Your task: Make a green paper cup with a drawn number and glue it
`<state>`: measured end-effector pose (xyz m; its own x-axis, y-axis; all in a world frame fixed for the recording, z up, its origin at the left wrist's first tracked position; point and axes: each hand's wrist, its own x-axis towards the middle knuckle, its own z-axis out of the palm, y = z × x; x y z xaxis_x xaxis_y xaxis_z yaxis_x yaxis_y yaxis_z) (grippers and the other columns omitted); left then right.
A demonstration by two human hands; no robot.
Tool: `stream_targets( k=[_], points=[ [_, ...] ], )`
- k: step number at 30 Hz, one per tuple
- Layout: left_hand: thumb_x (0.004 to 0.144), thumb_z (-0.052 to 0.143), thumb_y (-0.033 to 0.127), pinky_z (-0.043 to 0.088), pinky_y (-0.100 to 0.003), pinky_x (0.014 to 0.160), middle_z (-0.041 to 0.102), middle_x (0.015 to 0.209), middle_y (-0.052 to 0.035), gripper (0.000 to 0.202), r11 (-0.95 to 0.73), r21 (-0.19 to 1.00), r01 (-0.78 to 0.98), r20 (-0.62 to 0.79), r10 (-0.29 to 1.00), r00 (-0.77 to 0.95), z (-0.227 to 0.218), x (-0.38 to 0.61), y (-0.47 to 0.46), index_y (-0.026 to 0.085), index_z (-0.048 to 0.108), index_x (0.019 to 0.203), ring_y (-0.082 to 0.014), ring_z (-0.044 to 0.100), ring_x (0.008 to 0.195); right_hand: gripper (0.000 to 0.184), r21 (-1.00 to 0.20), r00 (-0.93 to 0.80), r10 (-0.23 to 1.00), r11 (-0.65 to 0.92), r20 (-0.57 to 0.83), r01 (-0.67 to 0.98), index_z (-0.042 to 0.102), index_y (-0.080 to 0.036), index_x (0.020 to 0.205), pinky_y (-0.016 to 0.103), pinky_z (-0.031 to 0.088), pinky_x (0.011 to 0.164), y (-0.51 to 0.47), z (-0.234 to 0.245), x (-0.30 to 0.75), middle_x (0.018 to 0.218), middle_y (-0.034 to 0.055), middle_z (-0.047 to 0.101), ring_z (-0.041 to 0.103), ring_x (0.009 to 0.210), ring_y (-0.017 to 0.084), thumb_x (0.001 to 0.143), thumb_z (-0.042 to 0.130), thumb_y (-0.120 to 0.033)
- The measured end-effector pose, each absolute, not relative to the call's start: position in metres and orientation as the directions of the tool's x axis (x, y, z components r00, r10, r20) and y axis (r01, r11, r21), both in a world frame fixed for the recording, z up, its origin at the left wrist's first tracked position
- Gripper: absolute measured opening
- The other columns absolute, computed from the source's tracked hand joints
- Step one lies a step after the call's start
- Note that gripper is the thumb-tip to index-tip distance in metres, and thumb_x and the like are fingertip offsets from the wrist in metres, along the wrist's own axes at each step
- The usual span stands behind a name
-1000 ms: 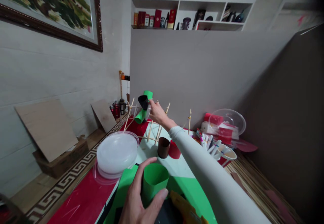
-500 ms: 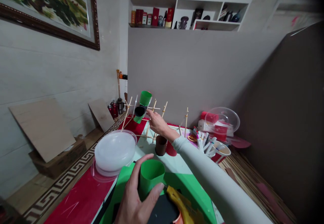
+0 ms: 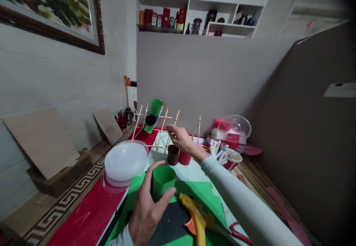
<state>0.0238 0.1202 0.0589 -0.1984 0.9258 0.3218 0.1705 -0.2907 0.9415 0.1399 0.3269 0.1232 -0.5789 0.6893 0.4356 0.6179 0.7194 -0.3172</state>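
My left hand [image 3: 151, 205] is wrapped round a green paper tube [image 3: 163, 183], thumb in front and fingers behind. The tube stands upright above green and black sheets [image 3: 169, 220]. A yellow glue gun [image 3: 196, 212] lies to its right, the tip close to my thumb. Farther off, my right hand [image 3: 180, 139] hovers with fingers curled together; nothing shows in them. It is in front of a frame of thin wooden sticks [image 3: 166, 122]. Green [image 3: 157, 107] and black [image 3: 151, 120] paper tubes are fixed on that frame. Below my right hand stand a brown tube [image 3: 173, 155] and a red one [image 3: 184, 158].
Stacked clear plastic lids [image 3: 125, 162] lie at the left of the table. Markers in a paper cup [image 3: 233, 157] stand to the right. Red-handled scissors [image 3: 239, 233] rest under my right forearm. A grey panel [image 3: 211, 79] rises behind the table.
My right hand has drawn back to the right, away from the black tube on the stick frame. My left hand keeps hold of the green tube. The view has shifted slightly.
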Motion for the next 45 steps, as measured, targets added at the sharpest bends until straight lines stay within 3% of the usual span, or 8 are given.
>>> stream_targets(
  k=[9,13,17,22,27,31,37,45],
  points=[
    [0.089,0.062,0.037,0.049,-0.040,0.092,0.067,0.107,-0.0090,0.035,-0.416,0.882,0.222,0.435,0.899,-0.041,0.063,0.027,0.113,0.019,0.051,0.118,-0.0259,0.065,0.098,0.041,-0.372,-0.532,0.661,0.744,0.528,0.555,0.051,-0.019,0.140,0.038,0.057,0.078,0.182,0.126,0.228,0.108,0.0109,0.076,0.072,0.087,0.022,0.099,0.049,-0.016],
    [0.085,0.066,0.031,0.048,-0.039,0.095,0.067,0.113,-0.0095,0.040,-0.462,0.854,0.238,0.454,0.886,0.091,0.059,0.034,0.105,0.019,0.052,0.121,-0.0281,0.064,0.106,0.051,-0.217,-0.617,0.574,0.802,0.538,0.557,0.039,-0.026,0.149,0.035,0.055,0.068,0.117,0.109,0.243,0.097,0.0093,0.072,0.066,0.082,0.023,0.100,0.049,-0.016],
    [0.076,0.071,0.020,0.042,-0.042,0.108,0.064,0.130,-0.0125,0.055,-0.515,0.819,0.254,0.468,0.855,0.225,0.051,0.042,0.099,0.019,0.054,0.128,-0.0310,0.059,0.124,0.026,-0.098,-0.676,0.557,0.801,0.482,0.591,0.060,-0.021,0.119,0.032,0.046,0.059,0.093,0.098,0.247,0.080,0.0064,0.063,0.053,0.069,0.021,0.098,0.048,-0.011],
    [0.071,0.078,0.018,0.037,-0.042,0.114,0.063,0.137,-0.0130,0.067,-0.503,0.838,0.212,0.448,0.856,0.259,0.048,0.047,0.097,0.019,0.056,0.134,-0.0310,0.056,0.130,0.013,-0.183,-0.669,0.525,0.838,0.526,0.513,0.064,-0.018,0.099,0.032,0.044,0.064,0.097,0.088,0.254,0.081,0.0059,0.062,0.053,0.072,0.020,0.099,0.052,-0.013],
    [0.075,0.083,0.030,0.039,-0.035,0.110,0.060,0.135,-0.0097,0.067,-0.367,0.929,0.042,0.361,0.927,0.099,0.052,0.045,0.107,0.022,0.052,0.134,-0.0259,0.052,0.131,0.012,-0.320,-0.472,0.570,0.799,0.673,0.509,0.062,-0.019,0.103,0.030,0.046,0.069,0.100,0.080,0.264,0.088,0.0063,0.066,0.058,0.081,0.019,0.102,0.051,-0.016],
    [0.081,0.079,0.039,0.050,-0.029,0.086,0.067,0.099,-0.0033,0.032,-0.141,0.982,-0.128,0.150,0.987,0.059,0.054,0.047,0.113,0.019,0.066,0.102,-0.0181,0.063,0.093,0.010,-0.381,-0.351,0.604,0.758,0.715,0.529,0.061,-0.020,0.105,0.030,0.048,0.071,0.101,0.074,0.266,0.091,0.0068,0.067,0.060,0.083,0.019,0.102,0.052,-0.016],
    [0.065,0.090,0.041,0.052,-0.026,0.067,0.070,0.077,-0.0048,0.038,0.144,0.935,-0.325,-0.077,0.975,0.210,0.057,0.056,0.111,0.013,0.074,0.086,-0.0144,0.060,0.067,0.013,-0.386,-0.373,0.621,0.751,0.690,0.536,0.061,-0.020,0.105,0.034,0.046,0.072,0.096,0.069,0.262,0.089,0.0074,0.067,0.056,0.082,0.021,0.104,0.049,-0.018],
    [0.064,0.092,0.045,0.032,-0.017,0.041,0.044,0.044,0.0076,0.044,0.278,0.867,-0.414,-0.172,0.946,0.275,0.048,0.053,0.112,0.017,0.058,0.060,-0.0049,0.035,0.042,0.015,-0.361,-0.420,0.624,0.752,0.659,0.551,0.061,-0.020,0.102,0.033,0.042,0.065,0.089,0.071,0.259,0.081,0.0056,0.063,0.052,0.076,0.020,0.103,0.047,-0.016]
  ],
)
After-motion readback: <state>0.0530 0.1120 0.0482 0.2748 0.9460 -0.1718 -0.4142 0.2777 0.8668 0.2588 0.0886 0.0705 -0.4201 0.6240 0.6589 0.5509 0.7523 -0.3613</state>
